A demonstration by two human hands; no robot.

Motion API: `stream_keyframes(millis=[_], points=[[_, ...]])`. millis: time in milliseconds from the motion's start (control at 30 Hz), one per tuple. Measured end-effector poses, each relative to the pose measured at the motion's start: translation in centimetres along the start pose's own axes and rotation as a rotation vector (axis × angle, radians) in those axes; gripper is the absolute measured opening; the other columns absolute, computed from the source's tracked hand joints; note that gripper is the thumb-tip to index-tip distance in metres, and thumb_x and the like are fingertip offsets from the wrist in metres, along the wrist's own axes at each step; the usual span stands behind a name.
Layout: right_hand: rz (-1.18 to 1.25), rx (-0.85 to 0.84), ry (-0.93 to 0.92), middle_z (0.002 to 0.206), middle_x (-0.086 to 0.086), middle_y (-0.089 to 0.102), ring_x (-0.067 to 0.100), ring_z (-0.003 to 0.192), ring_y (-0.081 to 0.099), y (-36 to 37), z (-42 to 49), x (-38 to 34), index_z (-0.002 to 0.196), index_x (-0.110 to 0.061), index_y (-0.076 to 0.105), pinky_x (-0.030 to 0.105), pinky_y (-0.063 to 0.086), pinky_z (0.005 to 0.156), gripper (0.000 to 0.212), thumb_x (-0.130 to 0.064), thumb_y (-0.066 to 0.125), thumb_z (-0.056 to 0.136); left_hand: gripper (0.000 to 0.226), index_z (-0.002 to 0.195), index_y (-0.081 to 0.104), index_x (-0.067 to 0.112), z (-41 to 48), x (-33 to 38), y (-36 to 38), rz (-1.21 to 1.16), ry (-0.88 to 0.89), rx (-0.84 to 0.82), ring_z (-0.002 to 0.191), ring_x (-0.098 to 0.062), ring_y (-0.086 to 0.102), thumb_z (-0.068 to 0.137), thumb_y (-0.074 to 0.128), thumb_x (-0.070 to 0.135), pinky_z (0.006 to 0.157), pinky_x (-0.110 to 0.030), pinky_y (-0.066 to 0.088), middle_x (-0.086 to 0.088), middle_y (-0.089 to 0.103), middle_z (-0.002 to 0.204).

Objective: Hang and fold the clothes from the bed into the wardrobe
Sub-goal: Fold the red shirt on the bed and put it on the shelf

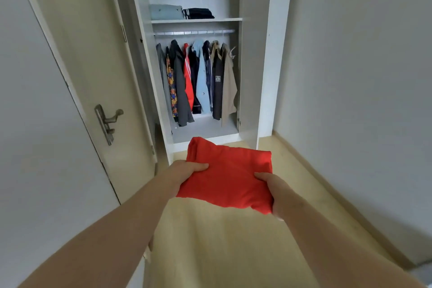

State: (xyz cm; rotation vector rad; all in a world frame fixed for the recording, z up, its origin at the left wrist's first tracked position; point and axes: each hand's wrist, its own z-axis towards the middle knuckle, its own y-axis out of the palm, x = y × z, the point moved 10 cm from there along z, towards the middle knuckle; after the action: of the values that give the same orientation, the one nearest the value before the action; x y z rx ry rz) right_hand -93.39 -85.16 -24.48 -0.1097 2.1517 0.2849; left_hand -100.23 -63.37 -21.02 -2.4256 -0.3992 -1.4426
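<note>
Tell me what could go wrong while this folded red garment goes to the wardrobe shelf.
1. The left hand and right hand grip the folded red garment only at its near corners. The far end hangs free, so the fold may slump open when raised.
2. The shelf already holds a light blue pile and a dark pile. Pushing the garment in could rumple the dark pile unless it goes on the bare right side.

Both bare forearms reaching forward, converging. Left hand and right hand each pinching the folded red garment, thumbs lying on top.
</note>
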Motion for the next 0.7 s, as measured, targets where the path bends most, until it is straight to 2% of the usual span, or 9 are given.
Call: stream_keyframes(millis=[167, 333, 433, 533, 700], points=[[-0.038, -0.107, 0.008, 0.093, 0.014, 0.063, 0.030, 0.073, 0.060, 6.2, 8.9, -4.8, 0.114, -0.009, 0.051, 0.032, 0.047, 0.048, 0.032, -0.019, 0.061, 0.086, 0.045, 0.110, 0.064, 0.008, 8.7, 4.3, -4.1, -0.051, 0.020, 0.083, 0.088, -0.032, 0.067, 0.071, 0.079, 0.024, 0.080, -0.042, 0.055, -0.014, 0.070, 0.098], [-0.046, -0.182, -0.048, 0.091, 0.014, 0.063, 0.031, 0.075, 0.059, 10.5, 20.5, -13.7, 0.117, -0.009, 0.050, 0.034, 0.045, 0.052, 0.032, -0.020, 0.059, 0.088, 0.048, 0.111, 0.060, 0.009, 20.1, 12.0, -5.3, -0.042, 0.055, 0.127, 0.096, -0.035, 0.064, 0.070, 0.079, 0.027, 0.091, -0.048, 0.050, -0.016, 0.067, 0.105], [-0.039, -0.217, -0.058, 0.091, 0.014, 0.062, 0.031, 0.077, 0.059, 12.9, 26.5, -20.1, 0.111, -0.010, 0.051, 0.036, 0.046, 0.053, 0.028, -0.022, 0.059, 0.087, 0.043, 0.107, 0.061, 0.009, 26.1, 18.1, -5.7, -0.058, 0.087, 0.145, 0.094, -0.034, 0.065, 0.072, 0.078, 0.025, 0.087, -0.045, 0.052, -0.015, 0.068, 0.102], [-0.012, -0.247, -0.011, 0.090, 0.013, 0.061, 0.031, 0.078, 0.058, 14.9, 30.1, -24.5, 0.096, -0.013, 0.052, 0.037, 0.046, 0.055, 0.022, -0.027, 0.063, 0.082, 0.042, 0.106, 0.060, 0.010, 30.0, 22.6, -6.6, -0.089, 0.126, 0.146, 0.092, -0.033, 0.066, 0.072, 0.078, 0.026, 0.081, -0.042, 0.054, -0.015, 0.069, 0.102], [0.016, -0.364, 0.129, 0.097, 0.016, 0.060, 0.036, 0.083, 0.056, 18.1, 35.5, -29.4, 0.100, -0.014, 0.055, 0.047, 0.049, 0.066, 0.051, -0.034, 0.077, 0.059, 0.051, 0.103, 0.060, 0.009, 36.3, 27.6, -7.7, -0.136, 0.120, 0.073, 0.080, -0.030, 0.070, 0.060, 0.079, 0.029, 0.062, -0.035, 0.056, -0.013, 0.073, 0.089]])
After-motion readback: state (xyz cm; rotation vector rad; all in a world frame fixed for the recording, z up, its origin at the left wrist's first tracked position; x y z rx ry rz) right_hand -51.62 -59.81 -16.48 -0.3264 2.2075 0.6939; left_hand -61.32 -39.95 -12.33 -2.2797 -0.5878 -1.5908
